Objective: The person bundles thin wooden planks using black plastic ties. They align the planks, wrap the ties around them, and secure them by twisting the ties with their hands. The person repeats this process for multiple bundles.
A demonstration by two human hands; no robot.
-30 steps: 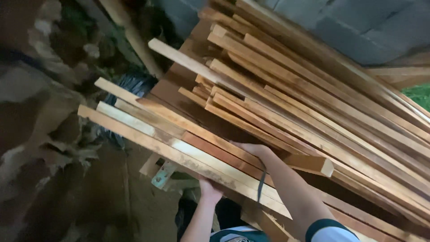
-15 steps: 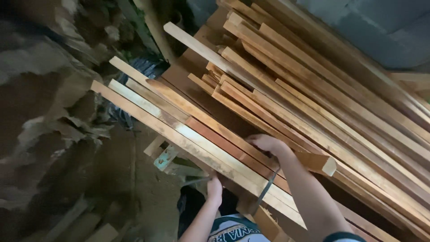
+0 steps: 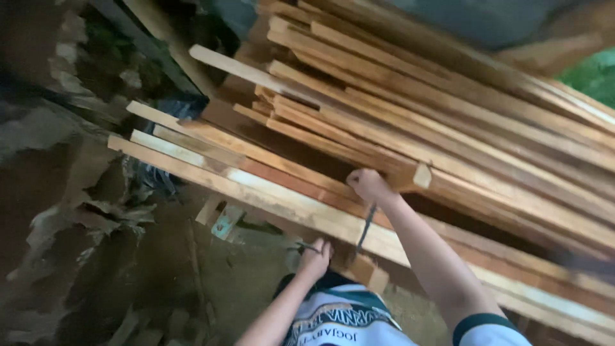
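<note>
While the camera looks down from the person's head, two bare arms reach forward into a stack of timber.

Right hand: the right hand [image 3: 368, 184] is curled closed, fingers wrapped over the near edge of a long wooden batten [image 3: 301, 131] in the pile; the knuckles face the camera and a thin dark strap [image 3: 365, 227] hangs from the wrist.

Left hand: the left hand [image 3: 315, 257] sits lower and nearer the body, fingers bent and loosely closed, pressed up against the underside of the lowest pale plank [image 3: 256, 192]; whether it grips something small there I cannot tell.

Timber: the stack of battens [image 3: 461, 122] runs diagonally, rising away to the left of both hands and passing beyond the right hand to the far right. Strips are too many and too overlapped to count exactly; about four loose ends jut out to the left of the hands.

Short block: one cut end [image 3: 421, 175] shows just right of the right hand.

Below the hands: one small greenish scrap [image 3: 225, 222] lies left of the left hand on brown dirt ground [image 3: 211, 288].

Clothing: one dark and white printed shirt [image 3: 333, 317] shows beneath the left forearm.
</note>
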